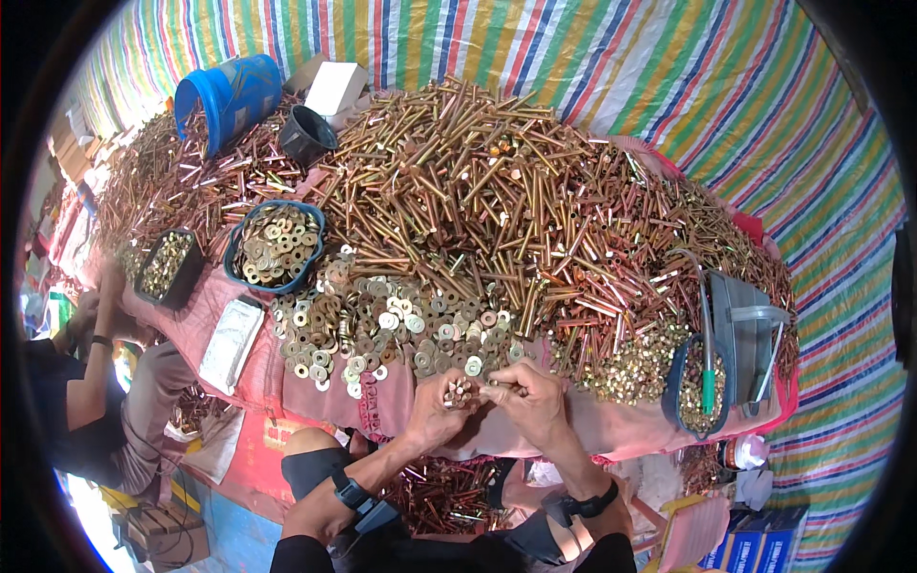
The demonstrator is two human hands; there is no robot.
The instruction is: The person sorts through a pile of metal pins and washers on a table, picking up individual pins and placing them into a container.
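My left hand [432, 413] is closed around a small bundle of metal bolts [459, 392], their ends facing right. Close beside those ends, my right hand [532, 403] is pinched at thumb and forefinger; whatever small piece it holds is too hidden to name. Both hands are over the near edge of the pink cloth [487, 435]. Just beyond them lies a spread of flat round washers [401, 320]. A large heap of long copper and gold coloured bolts [468, 191] rises behind the washers. Loose small nuts [630, 371] lie right of my right hand.
A blue bowl [228, 256] holds washers; a black tray [180, 291] holds nuts. At right, a dark blue container [723, 406] of nuts stands by a grey bin [740, 334]. A blue bucket [244, 100] lies tipped at the back. Another person [86, 382] works at left.
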